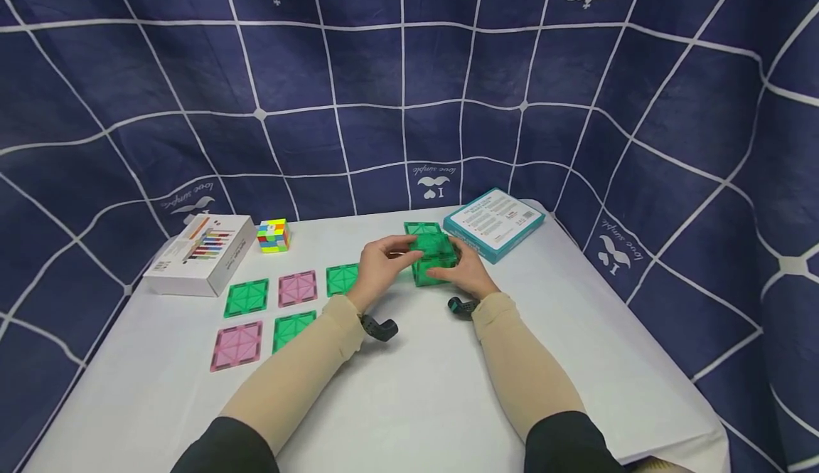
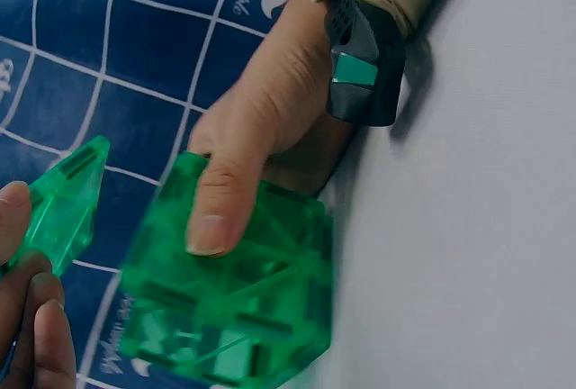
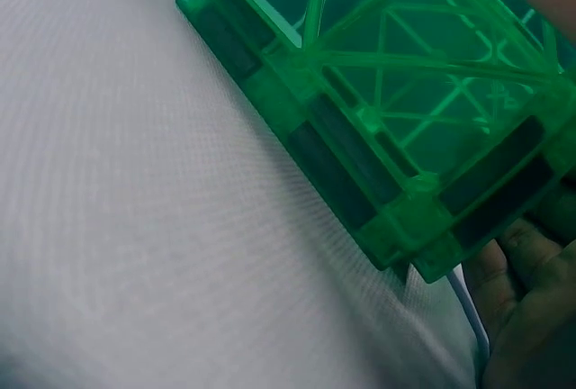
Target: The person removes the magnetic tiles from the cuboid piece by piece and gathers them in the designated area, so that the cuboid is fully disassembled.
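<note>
Near the back of the table, my right hand (image 1: 470,272) grips a box-like build of clear green magnetic tiles (image 1: 430,274). Its thumb lies across one face of the build (image 2: 243,290) in the left wrist view. My left hand (image 1: 377,268) pinches a single green magnetic tile (image 2: 72,204) between thumb and fingers, apart from the build in that view. Close up in the right wrist view, the build (image 3: 387,110) shows dark magnet strips along its edges; part of my right hand (image 3: 531,303) appears beside it.
Left of my hands lie pink tiles (image 1: 237,346) and several green tiles (image 1: 247,298). Behind them stand a white box (image 1: 201,256) and a puzzle cube (image 1: 274,236). A teal box (image 1: 494,224) lies right of the build. A dark blue curtain (image 1: 371,75) borders the table.
</note>
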{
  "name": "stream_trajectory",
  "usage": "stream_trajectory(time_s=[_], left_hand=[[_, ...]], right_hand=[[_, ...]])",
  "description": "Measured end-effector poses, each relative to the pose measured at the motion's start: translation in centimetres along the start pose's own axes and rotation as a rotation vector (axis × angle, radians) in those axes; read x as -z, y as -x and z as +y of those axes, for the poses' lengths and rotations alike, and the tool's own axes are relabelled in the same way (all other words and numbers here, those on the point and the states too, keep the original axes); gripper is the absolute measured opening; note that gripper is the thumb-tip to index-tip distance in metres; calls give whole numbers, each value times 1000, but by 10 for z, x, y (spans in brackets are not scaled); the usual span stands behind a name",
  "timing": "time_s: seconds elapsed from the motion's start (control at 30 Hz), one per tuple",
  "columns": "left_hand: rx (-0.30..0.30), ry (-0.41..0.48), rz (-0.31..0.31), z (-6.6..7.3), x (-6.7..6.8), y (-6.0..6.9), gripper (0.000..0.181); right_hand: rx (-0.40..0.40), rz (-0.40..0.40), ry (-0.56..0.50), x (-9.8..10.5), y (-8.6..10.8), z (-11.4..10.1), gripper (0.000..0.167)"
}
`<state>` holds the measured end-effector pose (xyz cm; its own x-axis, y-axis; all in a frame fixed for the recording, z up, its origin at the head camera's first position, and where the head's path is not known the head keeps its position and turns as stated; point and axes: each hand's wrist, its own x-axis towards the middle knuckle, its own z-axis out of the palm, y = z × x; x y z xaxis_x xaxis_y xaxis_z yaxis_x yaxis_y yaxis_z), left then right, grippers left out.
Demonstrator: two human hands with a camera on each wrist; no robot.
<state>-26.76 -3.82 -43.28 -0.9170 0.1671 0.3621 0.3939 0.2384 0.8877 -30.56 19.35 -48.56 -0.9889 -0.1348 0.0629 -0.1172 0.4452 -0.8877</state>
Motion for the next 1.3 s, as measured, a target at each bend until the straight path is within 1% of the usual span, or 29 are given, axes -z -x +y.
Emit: stream_trajectory(time_s=[0.07,0.17,0.27,0.33,0.4,0.47,0.53,0.6,0.63,0.67,0.73,0.8,0.9,1.0,1.1,1.2,1.3], left_hand=[[-17,20,10,2,8,8,36],[-19,28,12,4,24,28,35],[-8,-36,11,3,45,55,33],[7,-102,2,1,61,74,32],[21,-167,-13,-3,77,91,31],[37,-216,-42,-6,90,107,30],[61,-255,-77,-9,101,121,30],[81,-292,-114,-13,107,131,29],[84,-316,-128,-14,110,135,30],[85,-341,-139,-16,111,139,30],[59,-400,-156,-18,114,143,31],[8,-484,-168,-18,116,146,31],[-93,-640,-188,-17,116,148,31],[-163,-765,-208,-16,117,147,31],[-197,-822,-205,-13,117,149,31],[-208,-856,-192,-12,116,149,31],[-206,-877,-185,-13,114,152,30]], right_hand=[[-10,7,12,1,0,1,120],[-17,8,22,2,-1,3,121],[-26,-3,10,1,0,3,124],[-30,-12,5,1,1,3,124],[-32,-19,-2,0,2,2,121],[-33,-20,-5,1,4,1,110],[-28,-22,-23,3,6,0,93],[-13,-17,-50,5,7,-1,80],[-7,-10,-61,6,7,-1,78],[-3,-4,-68,6,7,-1,78],[2,10,-79,6,6,0,78],[-4,12,-79,5,4,1,77],[-14,9,-67,6,2,2,75],[-9,13,-70,7,0,1,75],[3,24,-73,6,1,1,76],[10,31,-67,6,2,1,75],[12,24,-69,5,2,3,73]])
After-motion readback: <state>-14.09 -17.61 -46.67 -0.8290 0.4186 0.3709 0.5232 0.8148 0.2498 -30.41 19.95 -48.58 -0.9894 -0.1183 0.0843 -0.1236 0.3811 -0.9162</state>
